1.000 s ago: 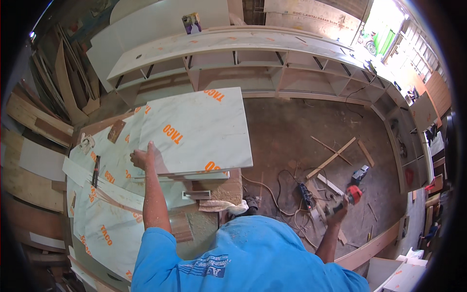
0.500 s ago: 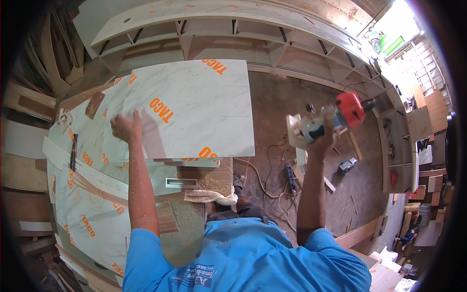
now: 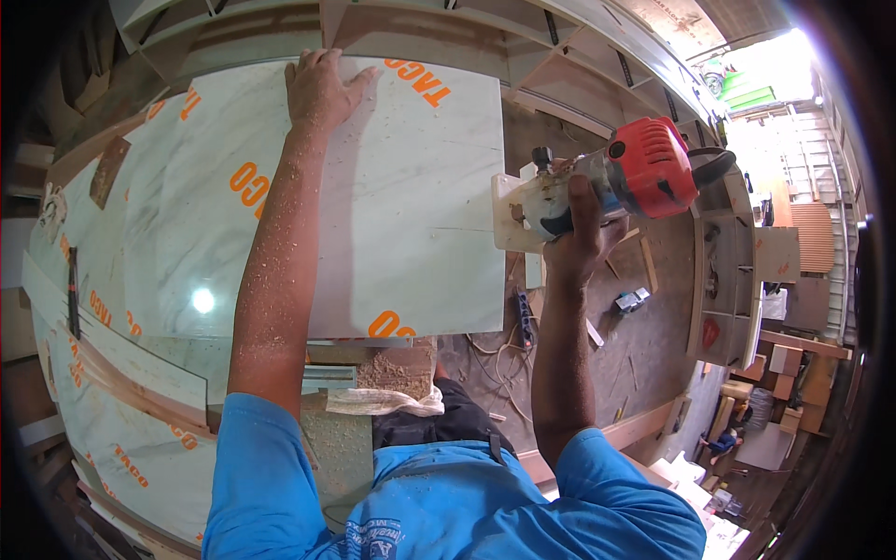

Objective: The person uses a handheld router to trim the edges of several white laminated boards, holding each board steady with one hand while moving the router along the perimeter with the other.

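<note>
A marble-patterned white board (image 3: pixel 420 187) with orange lettering lies in front of me. My left hand (image 3: pixel 324 89) rests on its far edge, thumb spread to the right and fingertips at the rim; the hand is open. My right hand (image 3: pixel 583 219) is wrapped round the body of a trim router (image 3: pixel 653 168) with a red motor cap. The router is tilted on its side, its pale base plate (image 3: pixel 506 213) upright at the board's right edge. Whether the plate touches that edge I cannot tell. Sawdust covers my forearms.
More marble-patterned sheets and strips (image 3: pixel 121 345) lie at the left. A rag (image 3: pixel 387 401) and sawdust are near my waist. An open-fronted cabinet frame (image 3: pixel 411 33) runs along the far side. On the floor lie a power strip (image 3: pixel 525 317), cords and a small tool (image 3: pixel 631 301).
My left hand has gone from the board's left part to its far edge, opening out. The router in my right hand has come left, up to the board's right edge. My view has shifted.
</note>
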A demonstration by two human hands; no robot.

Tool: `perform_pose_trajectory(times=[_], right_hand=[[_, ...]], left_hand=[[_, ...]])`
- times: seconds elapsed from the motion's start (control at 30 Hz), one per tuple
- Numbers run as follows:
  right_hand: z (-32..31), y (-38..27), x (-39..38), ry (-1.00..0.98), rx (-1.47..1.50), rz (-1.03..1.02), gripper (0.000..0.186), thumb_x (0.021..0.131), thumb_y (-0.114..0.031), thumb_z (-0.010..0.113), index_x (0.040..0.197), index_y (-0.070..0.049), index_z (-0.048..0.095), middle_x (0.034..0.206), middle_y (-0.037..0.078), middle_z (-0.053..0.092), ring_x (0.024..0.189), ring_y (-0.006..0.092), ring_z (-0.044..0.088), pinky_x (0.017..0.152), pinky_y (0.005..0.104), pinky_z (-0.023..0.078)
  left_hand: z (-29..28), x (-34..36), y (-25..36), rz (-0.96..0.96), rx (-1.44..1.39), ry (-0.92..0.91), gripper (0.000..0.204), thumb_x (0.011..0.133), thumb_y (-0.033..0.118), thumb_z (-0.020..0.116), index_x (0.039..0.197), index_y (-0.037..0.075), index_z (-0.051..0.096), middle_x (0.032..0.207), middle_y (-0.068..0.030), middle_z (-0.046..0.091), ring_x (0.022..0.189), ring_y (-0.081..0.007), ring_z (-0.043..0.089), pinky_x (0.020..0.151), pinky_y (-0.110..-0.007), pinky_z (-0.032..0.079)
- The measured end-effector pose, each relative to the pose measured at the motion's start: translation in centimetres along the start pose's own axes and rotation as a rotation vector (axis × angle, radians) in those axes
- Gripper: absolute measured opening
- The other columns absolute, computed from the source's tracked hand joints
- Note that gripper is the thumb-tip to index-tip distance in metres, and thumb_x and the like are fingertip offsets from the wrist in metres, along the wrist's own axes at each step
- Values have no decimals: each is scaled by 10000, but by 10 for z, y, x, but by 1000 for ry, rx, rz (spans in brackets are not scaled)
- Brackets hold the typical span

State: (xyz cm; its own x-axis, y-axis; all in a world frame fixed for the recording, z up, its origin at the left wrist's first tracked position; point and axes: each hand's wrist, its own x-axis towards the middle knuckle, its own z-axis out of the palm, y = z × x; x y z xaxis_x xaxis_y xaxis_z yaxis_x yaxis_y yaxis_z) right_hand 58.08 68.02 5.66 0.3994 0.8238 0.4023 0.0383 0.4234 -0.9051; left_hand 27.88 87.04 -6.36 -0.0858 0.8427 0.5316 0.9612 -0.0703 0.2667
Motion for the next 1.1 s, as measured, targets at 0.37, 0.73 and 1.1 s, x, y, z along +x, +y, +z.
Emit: perform_pose_trajectory(times=[0.37,0.73,1.1], right_hand=[[17,29,-12,-58,-7,-41,304,826,-108,759,1048,80,670,923,134,726,818,200,683,784,346,548],[14,44,-15,-115,-18,-78,283,825,-109,729,1018,83,652,893,152,707,817,238,683,814,382,551],[15,48,-19,-179,-10,-120,317,858,-136,651,1029,128,611,900,200,687,878,298,675,891,458,536]], left_hand=[[3,11,13,-76,81,-116,774,798,782,682,1152,97,750,1111,-100,701,1134,-273,635,1089,-414,436],[-31,15,30,-128,-163,-167,627,832,496,777,1131,-50,704,1199,-230,686,1196,-370,589,1097,-456,392],[-35,15,37,-175,-104,-220,676,844,549,755,1156,-49,704,1246,-239,654,1261,-361,547,1148,-457,344]])
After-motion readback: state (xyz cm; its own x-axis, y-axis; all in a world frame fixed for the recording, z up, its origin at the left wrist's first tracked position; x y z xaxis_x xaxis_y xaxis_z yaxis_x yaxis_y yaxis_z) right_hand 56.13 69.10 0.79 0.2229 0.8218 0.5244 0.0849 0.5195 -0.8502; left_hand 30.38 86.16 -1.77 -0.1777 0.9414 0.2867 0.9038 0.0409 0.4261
